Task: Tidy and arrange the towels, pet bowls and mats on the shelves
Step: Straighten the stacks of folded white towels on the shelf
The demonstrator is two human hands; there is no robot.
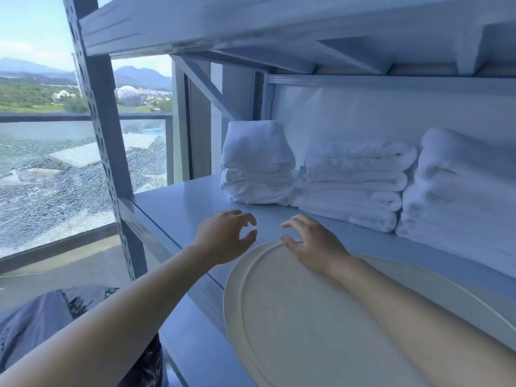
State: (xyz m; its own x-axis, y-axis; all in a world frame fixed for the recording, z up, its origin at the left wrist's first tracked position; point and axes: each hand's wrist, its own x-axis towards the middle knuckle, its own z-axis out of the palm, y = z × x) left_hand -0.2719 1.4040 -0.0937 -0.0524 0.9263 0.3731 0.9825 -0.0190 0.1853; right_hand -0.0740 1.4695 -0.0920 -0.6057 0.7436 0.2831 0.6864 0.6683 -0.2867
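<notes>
Three stacks of folded white towels stand along the back of the shelf (178,202): a narrow left stack (258,163), a middle stack (354,185) and a taller right stack (458,185). A large cream oval mat (301,325) lies over the shelf's front edge and sticks out toward me. My left hand (223,237) hovers over the bare shelf, fingers curled and apart, holding nothing. My right hand (310,241) rests its fingertips at the mat's far rim, fingers spread, with the forearm lying across the mat.
A grey perforated shelf upright (97,113) rises at the left, and an upper shelf beam (251,26) hangs overhead. A lower shelf (195,344) shows below. A dark plastic bag (50,325) sits on the floor at bottom left. Behind is a cracked glass balcony panel (50,185).
</notes>
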